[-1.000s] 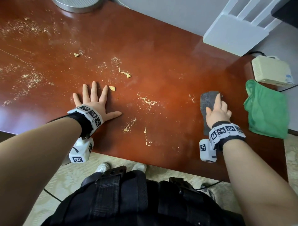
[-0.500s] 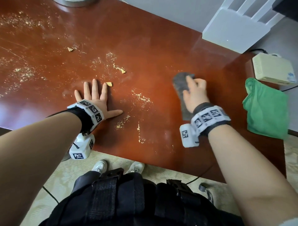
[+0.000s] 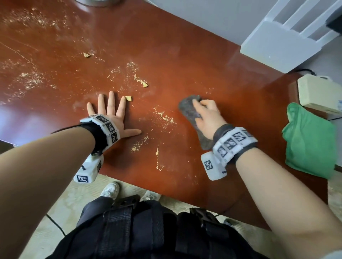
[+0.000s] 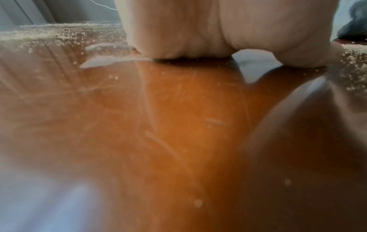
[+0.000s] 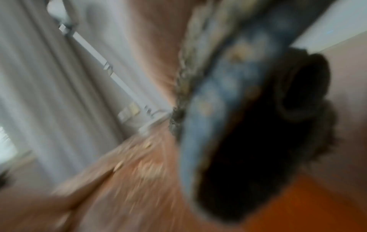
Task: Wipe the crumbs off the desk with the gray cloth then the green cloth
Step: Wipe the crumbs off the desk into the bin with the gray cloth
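Observation:
On the red-brown desk (image 3: 194,55), my right hand (image 3: 207,118) grips the folded gray cloth (image 3: 188,109), index finger laid along its top. The right wrist view is blurred, with the gray cloth (image 5: 248,125) filling its right half. Just left of the cloth lie pale crumbs (image 3: 164,116), with more streaks and several larger bits scattered toward the far left. My left hand (image 3: 109,111) rests flat on the desk with spread fingers, one crumb bit (image 3: 128,98) at its fingertips. The left wrist view shows my palm (image 4: 198,31) pressed on the desk (image 4: 158,125). The green cloth (image 3: 311,140) lies crumpled at the right end.
A beige box (image 3: 318,92) with a cable sits behind the green cloth. Beyond the desk's far edge stands a white slatted piece (image 3: 277,40). A round metal base (image 3: 96,1) is at the top edge. The near desk edge runs just before my legs.
My right hand has carried the gray cloth leftward across the desk, from near the green cloth to beside the middle crumbs. My left hand has stayed flat in place.

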